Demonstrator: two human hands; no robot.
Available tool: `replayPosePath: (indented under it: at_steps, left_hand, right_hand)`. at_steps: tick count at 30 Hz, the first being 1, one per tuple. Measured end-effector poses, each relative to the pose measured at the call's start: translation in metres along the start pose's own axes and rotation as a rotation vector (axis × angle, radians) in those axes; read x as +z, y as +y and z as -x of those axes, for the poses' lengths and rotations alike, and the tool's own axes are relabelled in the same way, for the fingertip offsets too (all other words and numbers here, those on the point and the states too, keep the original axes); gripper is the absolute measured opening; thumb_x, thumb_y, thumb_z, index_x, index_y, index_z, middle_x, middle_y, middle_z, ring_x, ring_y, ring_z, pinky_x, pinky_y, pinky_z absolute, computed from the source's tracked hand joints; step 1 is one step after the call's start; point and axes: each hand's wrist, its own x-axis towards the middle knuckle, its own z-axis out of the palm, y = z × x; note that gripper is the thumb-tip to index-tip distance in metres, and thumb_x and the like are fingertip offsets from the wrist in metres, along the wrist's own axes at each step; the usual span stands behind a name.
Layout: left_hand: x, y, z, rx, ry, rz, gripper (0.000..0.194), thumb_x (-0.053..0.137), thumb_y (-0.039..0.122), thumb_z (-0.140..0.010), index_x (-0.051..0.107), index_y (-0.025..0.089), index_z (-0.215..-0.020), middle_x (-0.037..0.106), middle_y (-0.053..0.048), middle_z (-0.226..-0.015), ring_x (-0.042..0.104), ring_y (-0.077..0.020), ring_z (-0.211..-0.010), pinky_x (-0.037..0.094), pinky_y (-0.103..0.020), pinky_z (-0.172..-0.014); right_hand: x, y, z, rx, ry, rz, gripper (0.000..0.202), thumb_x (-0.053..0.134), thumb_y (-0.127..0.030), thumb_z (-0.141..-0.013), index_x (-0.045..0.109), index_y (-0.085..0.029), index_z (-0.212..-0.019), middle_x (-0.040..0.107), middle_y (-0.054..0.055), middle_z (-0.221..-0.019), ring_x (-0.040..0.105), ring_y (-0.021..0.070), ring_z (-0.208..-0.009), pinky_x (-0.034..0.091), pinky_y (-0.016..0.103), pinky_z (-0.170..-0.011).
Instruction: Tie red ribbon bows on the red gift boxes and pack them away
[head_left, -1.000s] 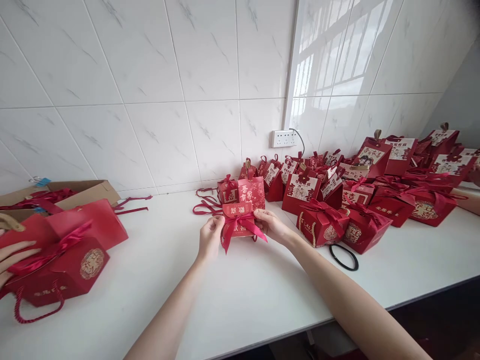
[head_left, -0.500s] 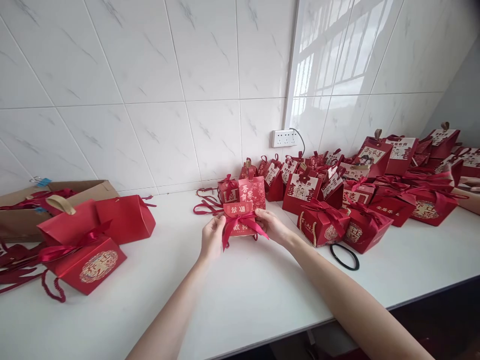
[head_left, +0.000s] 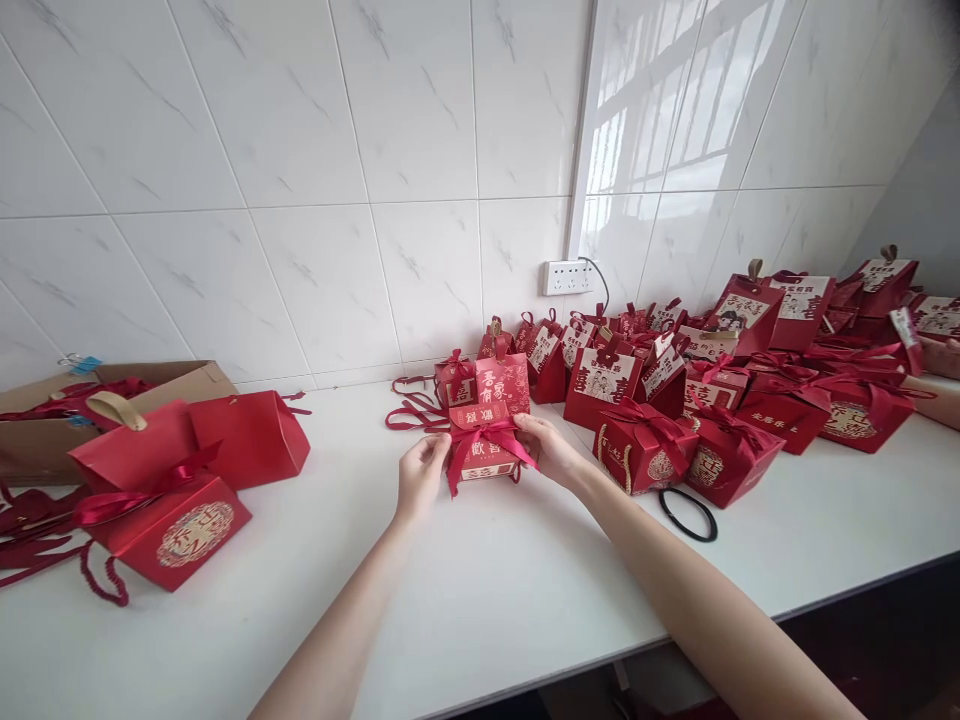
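A small red gift box (head_left: 487, 467) with gold characters sits on the white table in front of me. Across its top runs a dark red ribbon bow (head_left: 482, 436) with loops and tails to both sides. My left hand (head_left: 421, 475) pinches the left side of the bow between thumb and fingers. On the other side, my right hand (head_left: 551, 450) is closed on the bow's right part. Right behind stands a red box with gold lettering (head_left: 504, 378). A box with a ribbon (head_left: 454, 382) is to its left, its loose ribbon trailing on the table.
Many red gift boxes (head_left: 604, 385) crowd the right side. A black ring-shaped band (head_left: 688, 515) lies before them. At left are red boxes (head_left: 202, 535) and a brown carton (head_left: 187, 375) holding ribbons. A power strip (head_left: 566, 278) is on the tiled wall. Another person's arm (head_left: 934, 398) enters at far right.
The gift box has tipped so that more of its front shows below the bow. Both my hands have stayed on the bow with little movement. The other person's hand now holds up something small and pale.
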Motion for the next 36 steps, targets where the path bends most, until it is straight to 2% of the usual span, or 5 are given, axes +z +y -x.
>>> replayPosePath:
  at_steps: [8, 16, 22, 28, 36]
  left_hand:
    - [0.0007, 0.003, 0.0014, -0.073, 0.035, 0.027, 0.049, 0.07, 0.056, -0.061, 0.062, 0.012, -0.082, 0.064, -0.007, -0.079, 0.059, -0.0159, -0.069, 0.045, -0.024, -0.06]
    - [0.0009, 0.0004, 0.0035, 0.09, 0.078, -0.066, 0.04, 0.063, 0.056, -0.069, 0.06, 0.016, -0.073, 0.053, -0.013, -0.125, 0.049, -0.0268, -0.117, 0.041, -0.033, -0.093]
    - [0.001, -0.0022, 0.0042, 0.061, 0.029, -0.052, 0.042, 0.062, 0.058, -0.068, 0.056, 0.016, -0.074, 0.065, -0.012, -0.099, 0.059, -0.026, -0.099, 0.048, -0.033, -0.079]
    - [0.002, -0.002, 0.0077, 0.087, 0.038, -0.081, 0.041, 0.06, 0.056, -0.071, 0.056, 0.016, -0.075, 0.061, -0.012, -0.111, 0.057, -0.0233, -0.102, 0.045, -0.029, -0.081]
    - [0.003, 0.0004, 0.0071, 0.107, 0.079, -0.128, 0.042, 0.061, 0.057, -0.07, 0.057, 0.015, -0.075, 0.065, -0.007, -0.082, 0.06, -0.0186, -0.08, 0.045, -0.027, -0.071]
  right_hand:
    - [-0.0002, -0.0001, 0.0005, 0.018, -0.041, 0.025, 0.035, 0.071, -0.045, -0.064, 0.05, -0.017, -0.06, 0.047, -0.004, -0.048, 0.036, 0.0069, -0.038, 0.023, 0.023, -0.037]
    - [0.0018, -0.0029, 0.0048, -0.024, -0.066, -0.006, 0.038, 0.071, -0.043, -0.066, 0.042, -0.02, -0.061, 0.041, -0.007, -0.046, 0.032, 0.0063, -0.038, 0.024, 0.022, -0.04]
    - [-0.002, 0.0001, 0.0023, -0.006, -0.086, -0.012, 0.039, 0.073, -0.041, -0.064, 0.041, -0.02, -0.06, 0.042, -0.007, -0.046, 0.032, 0.0071, -0.038, 0.022, 0.022, -0.039]
    - [-0.004, 0.0007, 0.0026, -0.005, -0.089, -0.041, 0.041, 0.076, -0.04, -0.06, 0.04, -0.019, -0.058, 0.041, -0.007, -0.05, 0.034, 0.0066, -0.042, 0.025, 0.02, -0.041]
    - [-0.0075, -0.0014, 0.0012, 0.03, -0.089, -0.039, 0.036, 0.077, -0.037, -0.059, 0.045, -0.019, -0.06, 0.044, -0.006, -0.053, 0.038, 0.0067, -0.045, 0.028, 0.019, -0.04]
